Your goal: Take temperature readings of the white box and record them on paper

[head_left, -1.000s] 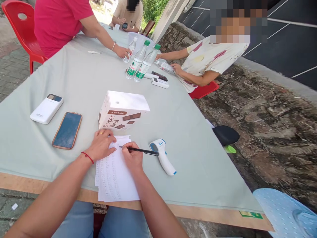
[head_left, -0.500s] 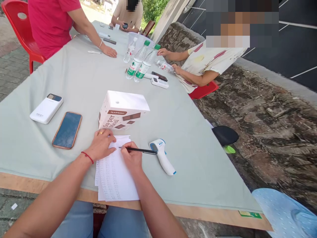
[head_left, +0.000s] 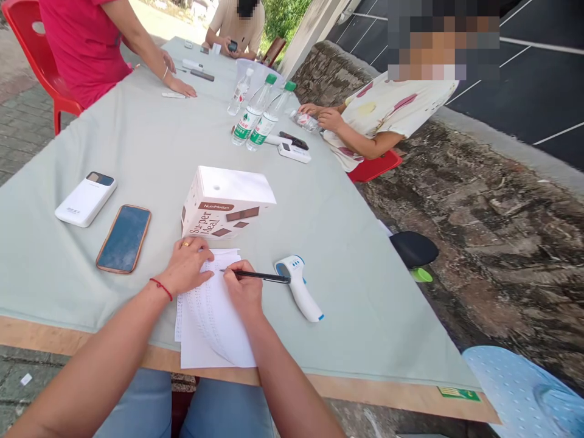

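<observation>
A black pen (head_left: 269, 277) is pinched in my right hand (head_left: 245, 291), its tip at the upper part of a small stack of paper sheets (head_left: 214, 331) covered in columns of marks. My left hand (head_left: 189, 266) lies over the sheets' upper left corner, fingers spread, holding nothing. Just beyond it stands a white and brown "Super Meal" box (head_left: 228, 204). To the right of my right hand lies a white infrared thermometer (head_left: 301, 289); the pen's back end reaches it in view. Left of my left hand is a phone (head_left: 124, 238) in an orange-brown case.
A white power bank (head_left: 86, 199) lies at the left. Green-capped water bottles (head_left: 262, 118) stand mid-table, near another white power bank (head_left: 294, 152). Several people sit or stand around the table (head_left: 365, 316); one at the right handles a plastic bottle (head_left: 306, 121).
My hands barely move, and the top sheet's lower part now curls up. The person in red draws a hand back left; the person at right brings both hands together at the bottle.
</observation>
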A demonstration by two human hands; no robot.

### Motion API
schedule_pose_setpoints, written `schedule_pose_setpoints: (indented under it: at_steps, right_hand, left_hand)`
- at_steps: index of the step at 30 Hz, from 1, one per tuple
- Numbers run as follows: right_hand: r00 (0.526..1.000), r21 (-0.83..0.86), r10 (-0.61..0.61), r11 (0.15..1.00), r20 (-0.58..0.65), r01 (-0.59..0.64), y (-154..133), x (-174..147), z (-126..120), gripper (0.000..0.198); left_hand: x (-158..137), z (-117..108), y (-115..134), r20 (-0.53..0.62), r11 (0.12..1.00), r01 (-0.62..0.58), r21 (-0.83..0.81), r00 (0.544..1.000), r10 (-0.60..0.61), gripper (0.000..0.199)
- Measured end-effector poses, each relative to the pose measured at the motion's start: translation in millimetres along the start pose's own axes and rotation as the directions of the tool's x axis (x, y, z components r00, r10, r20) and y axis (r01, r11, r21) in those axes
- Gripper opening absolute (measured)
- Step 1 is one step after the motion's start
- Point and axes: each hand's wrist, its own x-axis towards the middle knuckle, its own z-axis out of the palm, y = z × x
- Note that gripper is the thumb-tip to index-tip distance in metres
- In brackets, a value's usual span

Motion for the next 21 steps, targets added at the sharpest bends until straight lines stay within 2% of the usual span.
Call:
schedule_pose_setpoints:
  at_steps: [3,6,8,10,11,12,14,15,16,17,19,21]
  right_hand:
    - [0.997,-0.009,-0.021,1.000,-0.078,0.021,-1.4,-1.4,-1.6,0.009]
    - [0.966,-0.083,-0.156,0.986,-0.207,0.142,-3.2,0.2,-8.1,0.011]
    - [0.937,-0.185,-0.294,0.948,-0.187,0.260,-0.5,4.9,-14.1,0.017]
    - [0.917,-0.289,-0.380,0.897,-0.123,0.333,7.0,11.5,-19.0,0.023]
    - [0.914,-0.336,-0.395,0.876,-0.092,0.345,11.9,14.8,-20.5,0.027]
    - [0.916,-0.379,-0.396,0.859,-0.066,0.345,16.9,17.8,-21.2,0.031]
    - [0.921,-0.448,-0.390,0.825,-0.011,0.344,25.0,22.1,-21.0,0.039]
    - [0.920,-0.473,-0.392,0.807,0.020,0.354,27.2,23.5,-21.0,0.043]
    - [0.916,-0.496,-0.400,0.788,0.038,0.364,27.8,24.6,-21.8,0.045]
    - [0.911,-0.521,-0.411,0.771,0.033,0.367,27.1,25.7,-24.3,0.047]
    - [0.910,-0.588,-0.411,0.747,-0.045,0.308,23.0,27.7,-35.9,0.046]
    - [0.924,-0.668,-0.327,0.735,-0.197,0.117,18.4,29.4,-56.0,0.047]
  left_hand:
    - [0.1,0.3,-0.9,0.005,1.000,0.005,-0.003,1.000,-0.005,0.023]
    - [-0.2,-0.1,0.1,-0.018,1.000,-0.010,-0.013,1.000,0.010,0.018]
    - [-0.9,-2.0,2.2,-0.069,0.999,-0.010,-0.033,0.998,0.007,0.012]
    - [-1.5,-5.3,4.0,-0.199,0.996,0.031,-0.083,0.979,-0.047,0.010]
    - [-1.5,-7.2,3.9,-0.297,0.991,0.058,-0.119,0.950,-0.091,0.010]
    - [-1.1,-8.9,2.8,-0.405,0.984,0.086,-0.159,0.903,-0.144,0.011]
    - [1.7,-10.9,-3.0,-0.576,0.964,0.128,-0.233,0.780,-0.242,0.017]
    - [4.1,-10.8,-7.6,-0.617,0.954,0.141,-0.265,0.735,-0.280,0.025]
    - [7.1,-9.9,-13.1,-0.627,0.942,0.153,-0.298,0.713,-0.315,0.039]
    - [10.4,-8.4,-18.9,-0.600,0.930,0.154,-0.333,0.726,-0.335,0.056]
    - [17.1,-4.5,-29.9,-0.492,0.898,0.137,-0.418,0.797,-0.350,0.083]
    - [22.3,-1.5,-37.4,-0.384,0.873,0.095,-0.479,0.872,-0.305,0.093]
